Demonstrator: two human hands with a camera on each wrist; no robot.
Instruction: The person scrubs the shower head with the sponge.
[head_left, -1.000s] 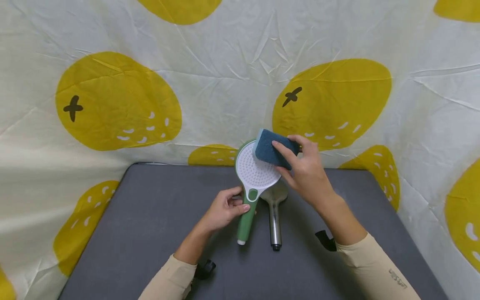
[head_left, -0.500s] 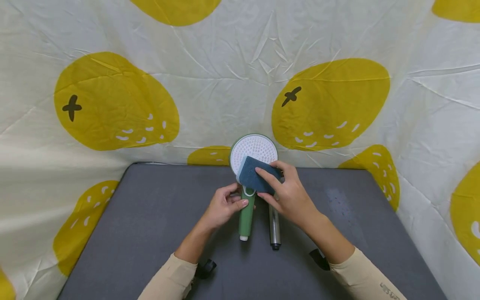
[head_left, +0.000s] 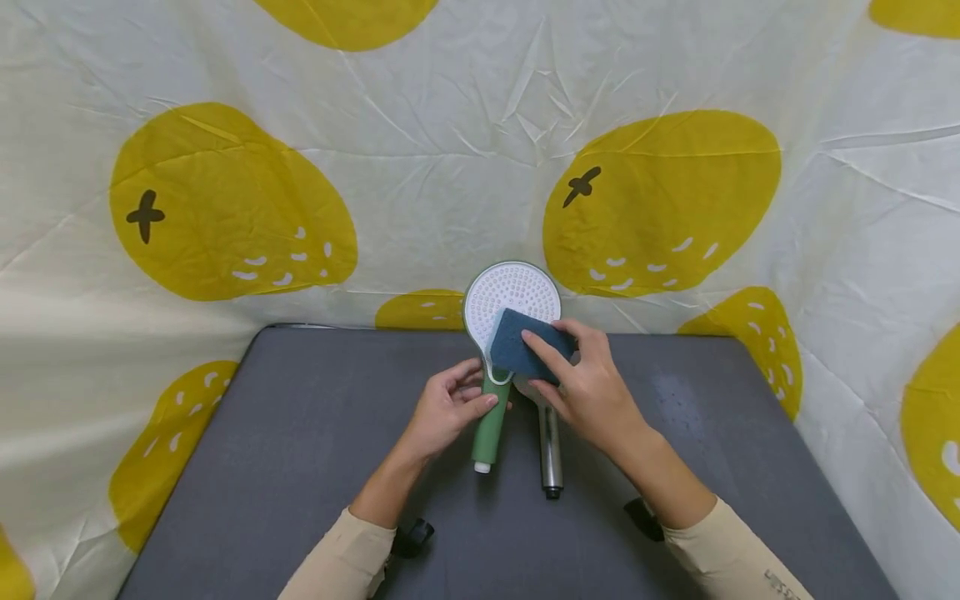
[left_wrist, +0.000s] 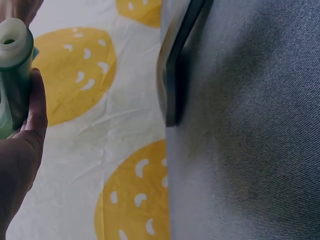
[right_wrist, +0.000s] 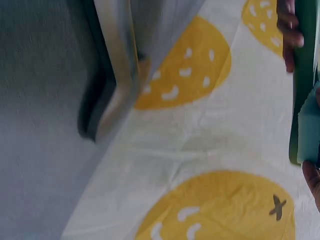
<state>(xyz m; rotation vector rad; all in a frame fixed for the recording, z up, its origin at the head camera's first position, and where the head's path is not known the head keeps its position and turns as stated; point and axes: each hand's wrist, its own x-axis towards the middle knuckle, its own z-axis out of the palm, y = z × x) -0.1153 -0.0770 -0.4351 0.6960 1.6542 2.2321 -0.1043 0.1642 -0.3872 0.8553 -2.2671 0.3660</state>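
Note:
My left hand point(head_left: 448, 406) grips the green handle of a handheld shower head point(head_left: 513, 287), raised above the table with its white nozzle face toward me. A dark blue sponge point(head_left: 528, 346) with a lighter blue side is pinched in my right hand point(head_left: 596, 383). It lies against the lower nozzle face, covering that part and the button area. In the left wrist view the pale end of the handle point(left_wrist: 14, 42) shows. The right wrist view catches the sponge's light side point(right_wrist: 308, 132) against the green shower head point(right_wrist: 304, 65).
A metal shower head point(head_left: 551, 454) lies on the dark grey table point(head_left: 337, 450), its head mostly hidden behind my right hand and the sponge. Wet spots point(head_left: 678, 404) mark the table to the right. A white cloth point(head_left: 450, 200) with yellow fruit prints hangs behind and beside the table.
The sponge has gone from the upper right of the nozzle face down and left to its lower part, then slightly back up and right. The green shower head has risen a little.

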